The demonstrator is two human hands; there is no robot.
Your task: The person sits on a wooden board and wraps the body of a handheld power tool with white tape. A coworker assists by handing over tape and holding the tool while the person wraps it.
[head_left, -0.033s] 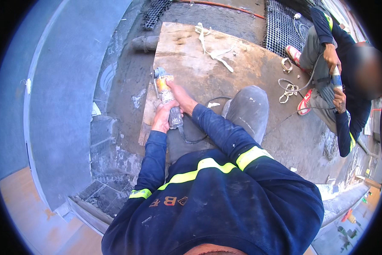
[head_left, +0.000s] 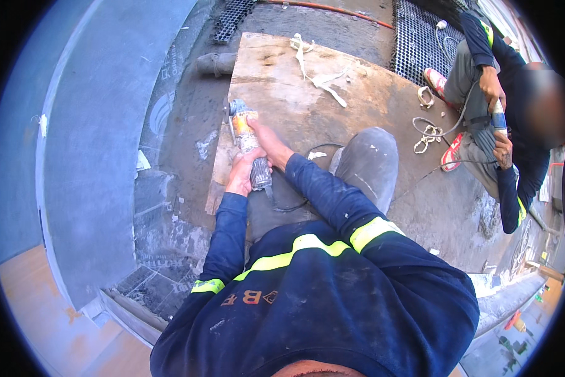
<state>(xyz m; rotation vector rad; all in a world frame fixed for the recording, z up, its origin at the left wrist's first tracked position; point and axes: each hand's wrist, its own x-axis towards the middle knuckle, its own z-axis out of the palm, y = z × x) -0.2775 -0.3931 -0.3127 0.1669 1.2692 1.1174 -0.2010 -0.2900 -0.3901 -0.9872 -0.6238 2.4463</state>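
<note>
Both of my hands are closed around a dusty yellow-and-grey angle grinder (head_left: 260,174). My left hand (head_left: 241,173) wraps the middle of its body, while my right hand (head_left: 268,142) grips further forward, by the yellow part. The grinder's head points away from me, above the left edge of a plywood sheet (head_left: 276,69); its disc appears edge-on at the left side. From the rear end a dark power cord (head_left: 288,207) curves off to the right past my legs. Some of my fingers are hidden beneath the tool.
At the right a crouching co-worker (head_left: 524,151) holds a blue-and-white cylindrical tool (head_left: 498,118) in both hands. Pale strips (head_left: 317,78) lie on the plywood. A grey wall panel (head_left: 100,138) rises on the left. Beyond are a pipe (head_left: 216,64) and black mesh (head_left: 420,41).
</note>
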